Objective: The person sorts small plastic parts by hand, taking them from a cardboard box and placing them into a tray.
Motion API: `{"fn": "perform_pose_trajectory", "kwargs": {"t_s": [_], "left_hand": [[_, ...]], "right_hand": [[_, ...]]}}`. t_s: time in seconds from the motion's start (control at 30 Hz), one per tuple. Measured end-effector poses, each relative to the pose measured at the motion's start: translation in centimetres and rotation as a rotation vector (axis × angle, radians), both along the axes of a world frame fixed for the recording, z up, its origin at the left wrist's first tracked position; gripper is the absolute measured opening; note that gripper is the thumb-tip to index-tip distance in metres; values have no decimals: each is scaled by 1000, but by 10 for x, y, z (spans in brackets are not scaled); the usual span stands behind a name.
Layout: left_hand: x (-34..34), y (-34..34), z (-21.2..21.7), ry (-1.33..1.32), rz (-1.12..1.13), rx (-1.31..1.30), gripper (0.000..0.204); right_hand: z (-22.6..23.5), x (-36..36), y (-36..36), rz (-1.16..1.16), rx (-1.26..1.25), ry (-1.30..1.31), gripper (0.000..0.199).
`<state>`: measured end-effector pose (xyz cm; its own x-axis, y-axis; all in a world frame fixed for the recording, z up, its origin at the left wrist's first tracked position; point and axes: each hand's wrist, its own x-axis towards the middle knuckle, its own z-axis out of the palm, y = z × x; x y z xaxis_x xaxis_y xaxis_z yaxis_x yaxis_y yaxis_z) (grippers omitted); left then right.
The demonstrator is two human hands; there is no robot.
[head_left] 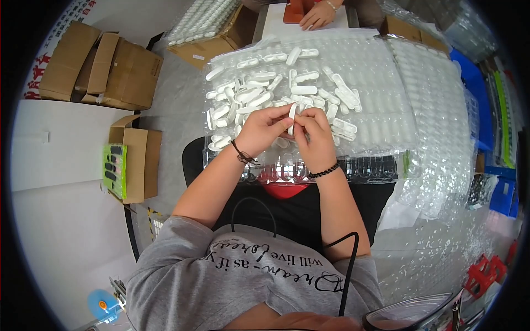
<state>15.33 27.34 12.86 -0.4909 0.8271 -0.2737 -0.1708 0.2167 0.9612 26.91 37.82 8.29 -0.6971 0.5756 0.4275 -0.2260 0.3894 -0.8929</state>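
Between the fingertips of both hands I hold a small white oblong plastic piece (292,117), upright and with a rounded end at the top. My left hand (262,127) pinches it from the left side. My right hand (316,135) closes on it from the right, fingers bent. Around and beyond my hands lies a loose heap of similar white oblong pieces (259,99), spread over clear plastic blister trays (381,94). More single pieces (345,91) lie to the right of the heap. What is inside the held piece is too small to tell.
Stacked clear trays (436,121) stand at the right. An open cardboard box (146,160) is at the left, with larger boxes (124,71) behind. Across the table another person's hand (318,15) rests by a red object (294,12). A box of white pieces (215,41) stands far left.
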Motion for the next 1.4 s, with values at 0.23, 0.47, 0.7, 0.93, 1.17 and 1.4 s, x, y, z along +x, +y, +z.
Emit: {"fn": "perform_pose_trajectory", "kwargs": {"t_s": [0.23,0.47,0.7,0.93,1.17,1.4], "left_hand": [[-61,36,-11,-293,136,130,31],[-158,65,-25,-355,397,109,22],[-163,23,-14,137,535,-59,39],[-212,-56,-37,916,268,-707,45],[-206,-61,-47,1006,232,-738,47],[-136,-43,-33,903,346,-338,28]], "right_hand": [[8,0,7,-288,71,-88,27],[-1,8,12,-321,235,-237,28],[-6,10,10,-279,339,-512,26],[-5,10,9,-252,364,-585,28],[-14,8,13,-287,300,-498,24],[0,5,17,-259,64,-222,32]]}}
